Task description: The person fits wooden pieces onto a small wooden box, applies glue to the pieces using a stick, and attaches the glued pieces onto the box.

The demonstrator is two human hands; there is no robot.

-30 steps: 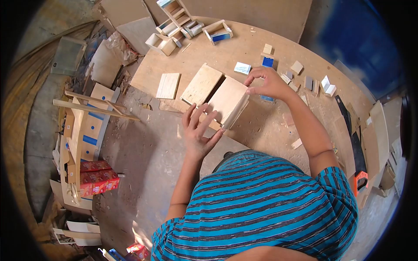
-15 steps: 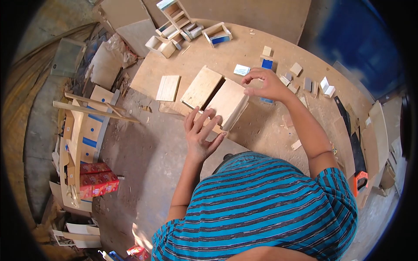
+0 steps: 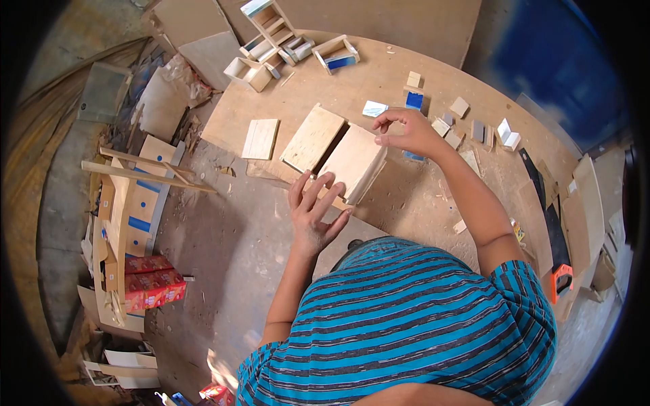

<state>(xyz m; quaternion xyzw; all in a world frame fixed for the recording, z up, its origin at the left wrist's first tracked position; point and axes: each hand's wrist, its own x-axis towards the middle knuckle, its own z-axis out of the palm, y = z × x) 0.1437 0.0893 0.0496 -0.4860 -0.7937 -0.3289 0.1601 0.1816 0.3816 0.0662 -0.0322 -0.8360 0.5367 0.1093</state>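
Two wooden blocks or boxes lie side by side near the table's front edge, a dark gap between them. My left hand point(image 3: 317, 211) has its fingers spread at the near edge of the right box point(image 3: 353, 157), the fingertips on or just over its top. My right hand point(image 3: 409, 133) is at the far right corner of that box, thumb and fingers curved with a gap between them. The left box point(image 3: 313, 138) is nearest to my left fingertips. A flat wooden panel point(image 3: 261, 139) lies further left.
On the table point(image 3: 379, 74) stand small wooden frames point(image 3: 277, 40) at the back left. Small offcuts point(image 3: 460, 106) and a white angled piece point(image 3: 508, 135) lie to the right, beside a saw with an orange handle point(image 3: 561, 283). Red packages point(image 3: 154, 281) are at the lower left.
My left hand has shifted slightly to the right along the near edge of the box. My right hand has moved slightly left and stays at the far corner.
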